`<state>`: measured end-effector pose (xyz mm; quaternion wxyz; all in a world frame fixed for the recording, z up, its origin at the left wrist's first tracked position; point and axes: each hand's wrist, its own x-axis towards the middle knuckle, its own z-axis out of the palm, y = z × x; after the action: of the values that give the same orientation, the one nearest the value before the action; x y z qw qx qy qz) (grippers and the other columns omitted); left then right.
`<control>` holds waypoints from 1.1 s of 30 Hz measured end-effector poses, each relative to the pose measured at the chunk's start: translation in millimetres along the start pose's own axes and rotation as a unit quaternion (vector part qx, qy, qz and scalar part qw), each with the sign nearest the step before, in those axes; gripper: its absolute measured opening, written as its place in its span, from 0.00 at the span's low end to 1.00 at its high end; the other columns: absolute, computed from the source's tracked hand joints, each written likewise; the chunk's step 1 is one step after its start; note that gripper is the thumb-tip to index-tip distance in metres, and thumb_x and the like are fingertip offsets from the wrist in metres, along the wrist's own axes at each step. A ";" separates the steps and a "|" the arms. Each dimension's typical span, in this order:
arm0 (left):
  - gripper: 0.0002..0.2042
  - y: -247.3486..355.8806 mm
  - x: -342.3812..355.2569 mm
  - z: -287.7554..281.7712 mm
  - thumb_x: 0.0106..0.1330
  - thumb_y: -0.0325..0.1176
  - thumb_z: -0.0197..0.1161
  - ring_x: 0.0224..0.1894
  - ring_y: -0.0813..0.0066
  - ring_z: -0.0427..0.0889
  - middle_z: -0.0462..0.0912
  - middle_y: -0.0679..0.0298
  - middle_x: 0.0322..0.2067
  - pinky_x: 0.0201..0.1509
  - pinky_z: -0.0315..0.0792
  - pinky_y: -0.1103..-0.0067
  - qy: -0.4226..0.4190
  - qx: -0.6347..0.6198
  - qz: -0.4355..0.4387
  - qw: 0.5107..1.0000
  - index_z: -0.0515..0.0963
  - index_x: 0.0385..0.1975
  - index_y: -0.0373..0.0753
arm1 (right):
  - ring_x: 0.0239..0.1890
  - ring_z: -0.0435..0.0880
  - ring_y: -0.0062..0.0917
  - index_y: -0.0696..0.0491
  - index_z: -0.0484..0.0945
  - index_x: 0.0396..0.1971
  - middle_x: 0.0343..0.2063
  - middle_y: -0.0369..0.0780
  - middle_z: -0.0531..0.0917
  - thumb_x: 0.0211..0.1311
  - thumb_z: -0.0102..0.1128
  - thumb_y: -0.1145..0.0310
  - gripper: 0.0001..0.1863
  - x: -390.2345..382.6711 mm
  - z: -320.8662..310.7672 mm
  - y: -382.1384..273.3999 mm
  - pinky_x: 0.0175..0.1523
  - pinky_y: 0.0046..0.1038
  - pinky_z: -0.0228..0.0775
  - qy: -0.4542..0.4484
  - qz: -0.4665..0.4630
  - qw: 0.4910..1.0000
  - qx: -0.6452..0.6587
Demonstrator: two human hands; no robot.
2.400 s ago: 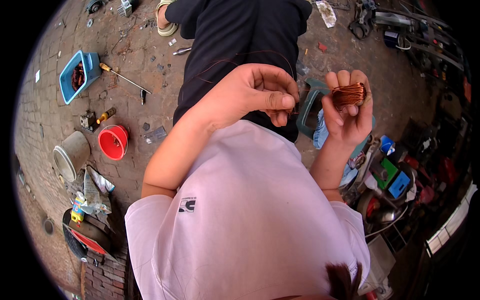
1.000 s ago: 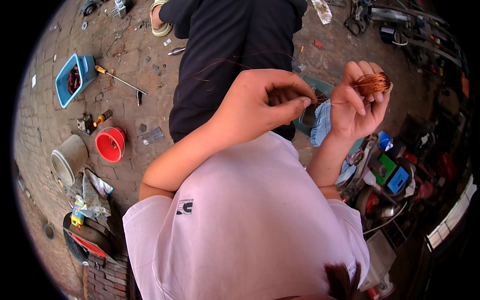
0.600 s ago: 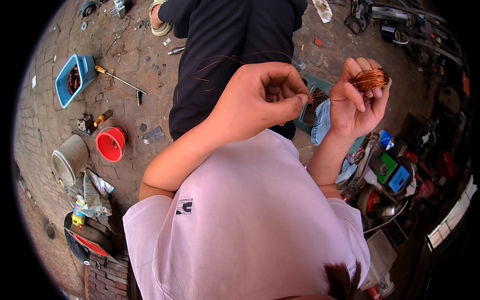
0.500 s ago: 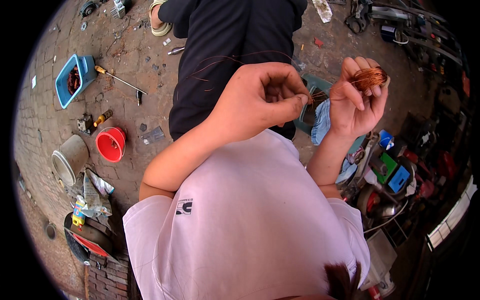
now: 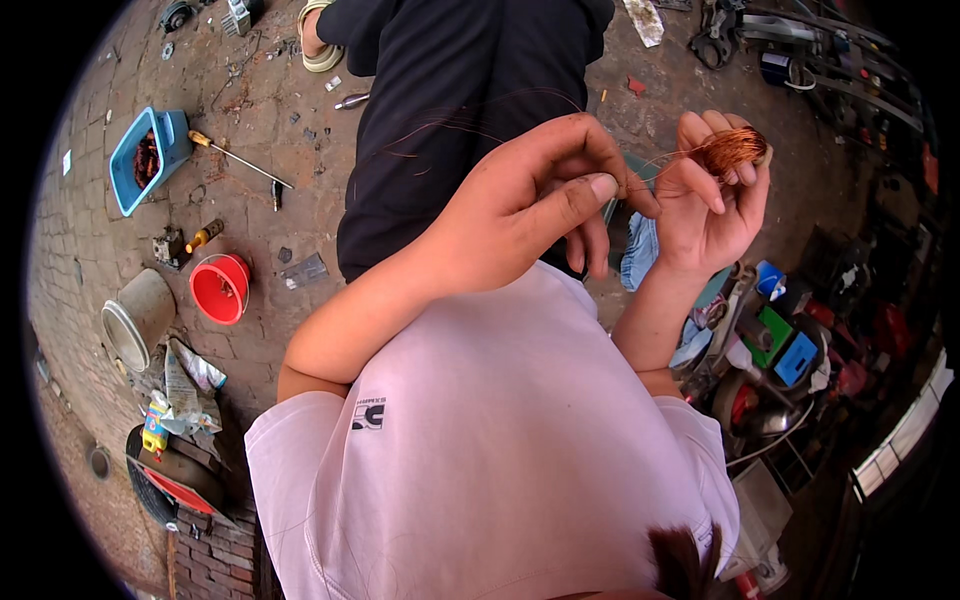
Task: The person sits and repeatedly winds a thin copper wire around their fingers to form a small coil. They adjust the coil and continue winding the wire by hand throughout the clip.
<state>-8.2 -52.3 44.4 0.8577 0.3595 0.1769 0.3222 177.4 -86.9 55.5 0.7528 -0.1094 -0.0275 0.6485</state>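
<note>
A small bundle of copper wire (image 5: 736, 152) is held in my right hand (image 5: 712, 205), the fingers curled round it at chest height. Thin loose strands run from the bundle toward my left hand (image 5: 560, 200). The left fingers are apart and bent, the index stretched out toward the right hand, and the thumb lies free of it. I see nothing gripped between them. More fine wire strands (image 5: 440, 125) trail over the dark trousers (image 5: 400, 190) on the left hand's far side.
At left on the brick floor stand a blue basin (image 5: 122, 165) with brown pieces inside, a red bucket (image 5: 232, 306) and a grey bucket (image 5: 150, 300). A yellow-handled screwdriver (image 5: 235, 155) lies nearby. Piled tools and parts (image 5: 790, 340) crowd the right side. A green stool (image 5: 632, 172) is partly hidden.
My left hand has loosened from a thumb-and-finger pinch, its index now stretched toward the right. My right hand has shifted slightly left with the wire bundle.
</note>
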 end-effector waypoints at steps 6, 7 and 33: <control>0.05 2.8 -2.3 -1.0 0.71 0.28 0.46 0.15 0.82 0.73 0.73 0.65 0.15 0.19 0.64 0.88 -0.004 0.060 -0.013 0.998 0.67 0.37 0.33 | 0.34 0.61 0.16 0.56 0.68 0.35 0.25 0.30 0.68 0.65 0.52 0.68 0.07 1.4 -0.8 -1.2 0.25 0.13 0.65 -0.001 -0.001 1.000 -0.003; 0.05 3.5 -2.6 -1.8 0.71 0.27 0.46 0.14 0.83 0.72 0.72 0.66 0.14 0.18 0.63 0.88 -0.006 0.075 -0.014 0.997 0.67 0.37 0.33 | 0.34 0.62 0.16 0.56 0.68 0.35 0.25 0.30 0.68 0.65 0.52 0.68 0.07 1.3 -0.8 -1.3 0.25 0.13 0.66 -0.003 -0.001 1.000 -0.003; 0.06 0.0 0.0 -7.1 0.67 0.28 0.55 0.14 0.91 0.64 0.70 0.71 0.17 0.18 0.56 0.89 0.008 0.133 -0.002 0.991 0.75 0.37 0.32 | 0.36 0.60 0.18 0.55 0.68 0.35 0.27 0.30 0.66 0.63 0.52 0.69 0.06 1.4 4.0 -2.8 0.25 0.11 0.66 -0.047 -0.012 0.998 -0.044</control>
<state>-12.0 -48.7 39.5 0.8016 0.4670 0.2256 0.2974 179.6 -85.4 59.8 0.7531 -0.1109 -0.0928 0.6418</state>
